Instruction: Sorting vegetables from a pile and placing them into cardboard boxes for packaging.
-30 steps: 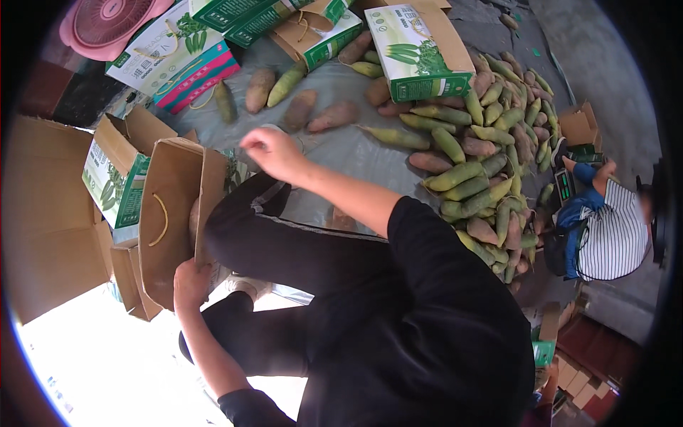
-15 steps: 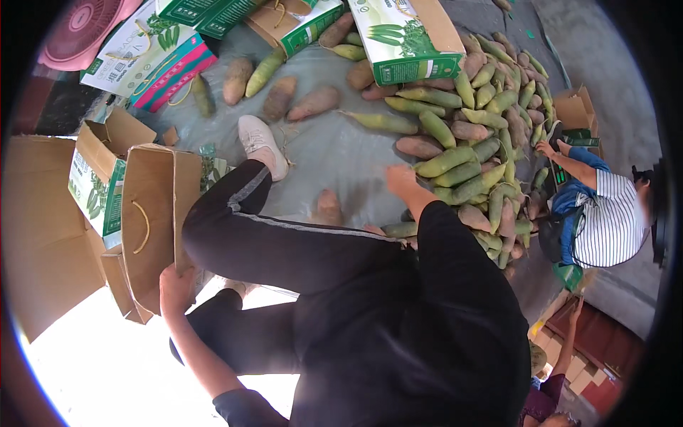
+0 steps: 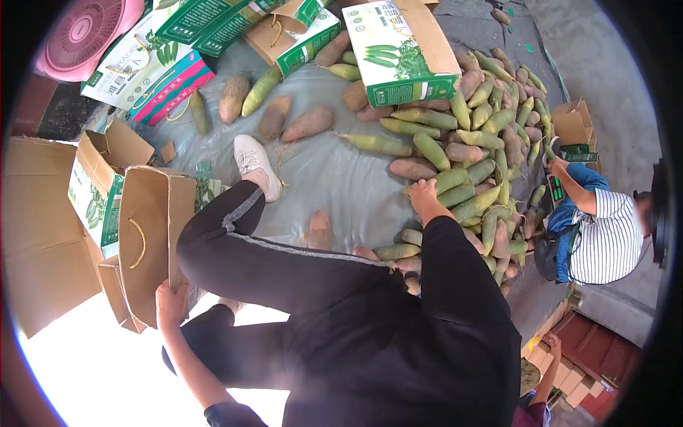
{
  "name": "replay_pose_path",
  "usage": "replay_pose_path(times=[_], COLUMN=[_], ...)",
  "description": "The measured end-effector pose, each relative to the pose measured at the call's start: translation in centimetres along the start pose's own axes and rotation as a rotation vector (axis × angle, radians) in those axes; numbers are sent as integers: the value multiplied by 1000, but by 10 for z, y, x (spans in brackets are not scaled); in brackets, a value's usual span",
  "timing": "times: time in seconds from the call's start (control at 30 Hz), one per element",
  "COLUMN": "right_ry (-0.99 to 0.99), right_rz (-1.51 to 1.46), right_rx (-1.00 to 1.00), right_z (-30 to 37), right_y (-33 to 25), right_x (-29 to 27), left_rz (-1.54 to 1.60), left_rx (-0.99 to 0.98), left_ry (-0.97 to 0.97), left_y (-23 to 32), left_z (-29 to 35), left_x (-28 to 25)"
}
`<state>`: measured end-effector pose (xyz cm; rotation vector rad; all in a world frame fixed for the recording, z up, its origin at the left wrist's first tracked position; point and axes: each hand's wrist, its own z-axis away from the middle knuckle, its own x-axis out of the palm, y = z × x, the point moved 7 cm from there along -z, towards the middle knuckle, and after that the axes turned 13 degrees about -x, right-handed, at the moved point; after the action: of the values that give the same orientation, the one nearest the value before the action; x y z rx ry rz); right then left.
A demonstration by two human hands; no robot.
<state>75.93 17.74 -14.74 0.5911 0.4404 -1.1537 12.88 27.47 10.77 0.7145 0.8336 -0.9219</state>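
My left hand is closed on the lower edge of an open cardboard box with a yellow cord handle. The box stands upright beside my bent knee. At the near left side of a large pile, my right hand has its fingers curled on the end of a green radish; part of the grip is hidden by the hand itself. More green radishes and brownish-pink root vegetables lie around it, such as a pinkish one just beyond my fingers.
A printed white-and-green carton lies against the pile's far side. More cartons and a pink fan are at the far left. Loose roots lie on the plastic sheet. A person in a striped shirt crouches at right.
My right hand has moved slightly right and down onto the radishes, from a blurred reach to a grip. My left hand stays on the box edge. The person at right has shifted an arm.
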Motion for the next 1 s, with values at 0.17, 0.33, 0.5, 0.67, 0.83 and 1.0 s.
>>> replay_pose_path(times=[0.17, 0.33, 0.5, 0.67, 0.83, 1.0], right_ry=[33, 176, 100, 227, 291, 926], right_rz=[113, 129, 21, -37, -253, -854], right_rx=[-23, -9, -84, -40, 105, 64], right_z=[2, 19, 17, 16, 31, 37], right_y=[3, 1, 12, 10, 20, 15], right_x=[9, -8, 4, -37, -86, -137], left_rz=[30, 12, 46, 64, 34, 57], left_rx=[-29, -80, -77, -62, -21, -97], left_ry=[-23, -14, -33, -13, 12, -41], left_y=[3, 6, 34, 26, 5, 21], left_z=[-3, 2, 15, 15, 6, 23], left_x=[5, 0, -9, -11, -3, -16])
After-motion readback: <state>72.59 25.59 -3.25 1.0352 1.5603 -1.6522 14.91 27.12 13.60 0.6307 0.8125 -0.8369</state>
